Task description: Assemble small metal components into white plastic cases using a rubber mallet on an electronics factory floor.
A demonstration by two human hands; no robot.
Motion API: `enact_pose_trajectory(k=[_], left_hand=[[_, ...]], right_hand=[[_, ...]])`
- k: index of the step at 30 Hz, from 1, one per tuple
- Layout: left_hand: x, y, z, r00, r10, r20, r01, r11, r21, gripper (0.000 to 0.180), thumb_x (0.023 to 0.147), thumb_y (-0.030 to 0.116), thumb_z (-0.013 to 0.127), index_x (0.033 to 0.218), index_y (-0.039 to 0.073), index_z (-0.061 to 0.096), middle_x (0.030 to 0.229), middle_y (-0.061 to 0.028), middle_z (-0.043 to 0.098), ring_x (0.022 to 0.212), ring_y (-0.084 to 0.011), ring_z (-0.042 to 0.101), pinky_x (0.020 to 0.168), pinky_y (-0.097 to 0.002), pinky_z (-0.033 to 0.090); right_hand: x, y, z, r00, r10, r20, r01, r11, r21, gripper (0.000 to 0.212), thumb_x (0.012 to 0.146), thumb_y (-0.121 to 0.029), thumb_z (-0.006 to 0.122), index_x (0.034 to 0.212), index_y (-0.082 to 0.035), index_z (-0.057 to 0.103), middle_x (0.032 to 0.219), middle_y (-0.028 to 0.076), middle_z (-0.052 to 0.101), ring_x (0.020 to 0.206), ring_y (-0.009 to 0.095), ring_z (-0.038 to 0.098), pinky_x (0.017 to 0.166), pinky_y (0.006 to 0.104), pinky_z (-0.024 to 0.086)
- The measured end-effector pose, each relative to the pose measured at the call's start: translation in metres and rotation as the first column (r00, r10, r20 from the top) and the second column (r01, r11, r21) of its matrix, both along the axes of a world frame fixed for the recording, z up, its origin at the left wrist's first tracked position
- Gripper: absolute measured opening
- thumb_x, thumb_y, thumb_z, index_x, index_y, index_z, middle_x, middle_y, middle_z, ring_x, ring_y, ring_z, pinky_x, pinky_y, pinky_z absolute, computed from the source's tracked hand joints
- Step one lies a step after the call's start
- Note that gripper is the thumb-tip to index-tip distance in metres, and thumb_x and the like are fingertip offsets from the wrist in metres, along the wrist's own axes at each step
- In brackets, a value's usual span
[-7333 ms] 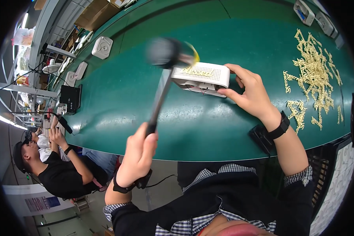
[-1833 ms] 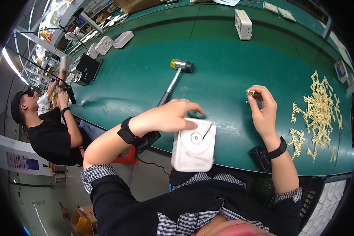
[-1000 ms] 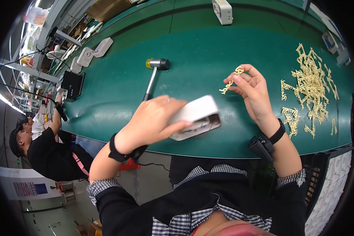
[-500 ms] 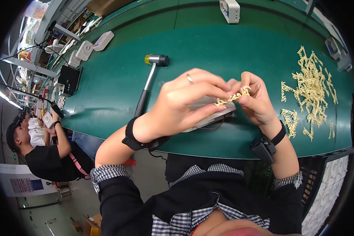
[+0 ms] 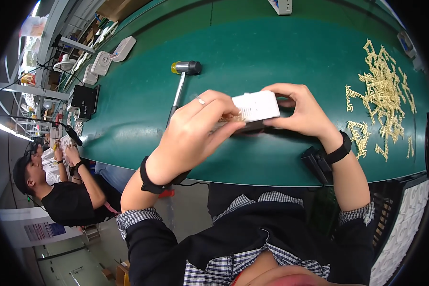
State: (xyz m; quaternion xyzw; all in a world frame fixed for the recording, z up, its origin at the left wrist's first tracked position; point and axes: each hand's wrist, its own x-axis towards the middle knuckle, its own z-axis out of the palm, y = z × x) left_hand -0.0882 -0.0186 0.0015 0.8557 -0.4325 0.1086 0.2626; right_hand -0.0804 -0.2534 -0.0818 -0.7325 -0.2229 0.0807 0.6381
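A white box-shaped housing is tilted up over the green table in front of me. My right hand grips its right end, thumb below and fingers on top. My left hand is closed at the left end, with a small cream squiggly plastic strip between thumb and fingers. That strip is close against the housing; my fingers partly hide it. A large pile of similar cream strips lies to the right, beyond my right wrist.
A mallet with a yellow-and-black head lies beyond my left hand. White device housings and a black box stand at the table's left. Another white device sits at the far edge. A co-worker sits at left.
My right hand has let go of the cream strip and taken hold of the white housing, now raised and tilted. My left hand has moved left and nearer me, keeping the strip.
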Motion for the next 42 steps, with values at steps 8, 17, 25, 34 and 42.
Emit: enact_pose_trajectory(k=[8,17,25,34,42], left_hand=[[0.025,-0.005,-0.019,0.996,-0.065,0.066,0.066,0.998,-0.007,0.024,0.077,0.002,0.071,0.101,0.0,0.066,0.094,-0.0122,0.06,0.077,-0.026,0.061,0.068,-0.0351,0.053],[0.026,0.005,-0.02,0.998,-0.031,0.06,0.028,0.999,0.043,0.027,0.078,0.0,0.069,0.104,0.005,0.07,0.094,-0.0094,0.061,0.083,-0.0238,0.06,0.069,-0.0342,0.052],[0.026,0.003,-0.012,0.99,-0.054,0.129,0.04,0.993,0.11,0.033,0.073,-0.005,0.069,0.104,0.007,0.071,0.092,-0.0076,0.062,0.083,-0.0239,0.061,0.07,-0.0339,0.052],[0.026,0.007,-0.021,0.972,-0.135,0.193,0.122,0.989,0.079,0.036,0.065,-0.004,0.069,0.101,0.005,0.07,0.089,-0.0063,0.062,0.08,-0.0235,0.062,0.064,-0.034,0.053],[0.032,0.006,-0.019,0.968,-0.165,0.187,0.154,0.986,0.07,0.035,0.066,-0.005,0.069,0.099,0.006,0.07,0.09,-0.0062,0.063,0.081,-0.0234,0.062,0.065,-0.0339,0.053]], right_hand=[[-0.001,0.004,-0.001,0.973,-0.14,0.182,0.154,0.986,-0.068,0.048,0.066,-0.008,0.079,0.11,0.001,0.061,0.107,0.011,0.066,0.1,0.023,0.065,0.088,0.0357,0.053],[-0.002,0.004,-0.007,0.943,-0.13,0.308,0.174,0.977,-0.121,0.048,0.065,-0.01,0.079,0.107,0.001,0.06,0.106,0.014,0.065,0.095,0.027,0.065,0.08,0.0326,0.053],[-0.003,0.01,-0.006,0.939,-0.171,0.298,0.188,0.982,-0.03,0.052,0.066,-0.008,0.078,0.114,-0.001,0.058,0.109,0.013,0.064,0.099,0.028,0.065,0.085,0.0352,0.054],[-0.002,0.008,-0.007,0.933,-0.121,0.338,0.156,0.985,-0.078,0.054,0.066,-0.007,0.077,0.116,-0.002,0.058,0.11,0.013,0.064,0.1,0.028,0.064,0.088,0.0367,0.054],[-0.001,0.007,-0.009,0.926,-0.127,0.355,0.161,0.985,-0.066,0.052,0.066,-0.008,0.078,0.114,-0.001,0.059,0.108,0.013,0.065,0.099,0.028,0.065,0.086,0.0355,0.054]])
